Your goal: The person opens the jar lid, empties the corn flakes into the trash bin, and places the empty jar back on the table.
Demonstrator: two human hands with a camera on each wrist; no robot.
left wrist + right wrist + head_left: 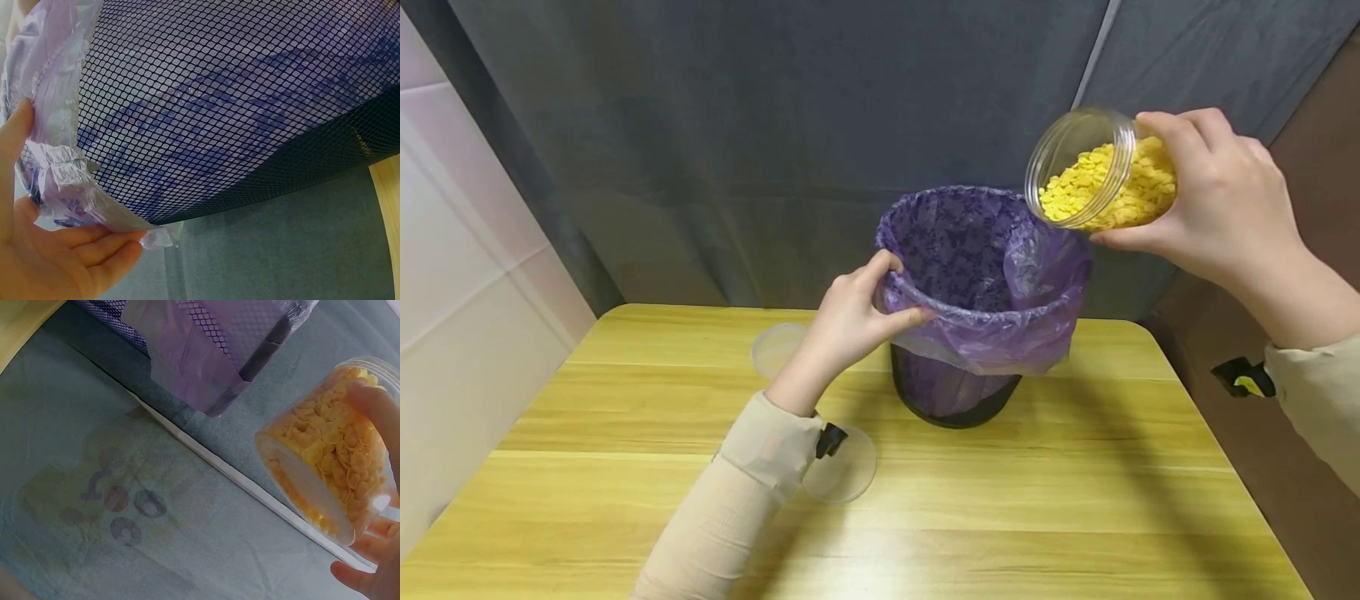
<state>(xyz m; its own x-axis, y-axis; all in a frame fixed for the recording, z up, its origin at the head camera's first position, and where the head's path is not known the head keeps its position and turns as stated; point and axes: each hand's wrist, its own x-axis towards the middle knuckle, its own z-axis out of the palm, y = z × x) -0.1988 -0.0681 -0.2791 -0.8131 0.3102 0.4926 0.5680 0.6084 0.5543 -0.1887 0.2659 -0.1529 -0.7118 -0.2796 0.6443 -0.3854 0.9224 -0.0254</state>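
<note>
Purple-lined bin [953,393] is pinched by left hand [853,312], likely for steadiness; right hand [1232,192] grips jar [1124,167] tilted bin-side.

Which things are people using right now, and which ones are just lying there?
Being used:
jar, tipped in the right grip
yellow flakes inside it
purple bag, its edge held in the left grip
black bin, lined with that bag

Just lying about, it seems:
farther clear disc, on the table
nearer clear disc, on the table too
</note>
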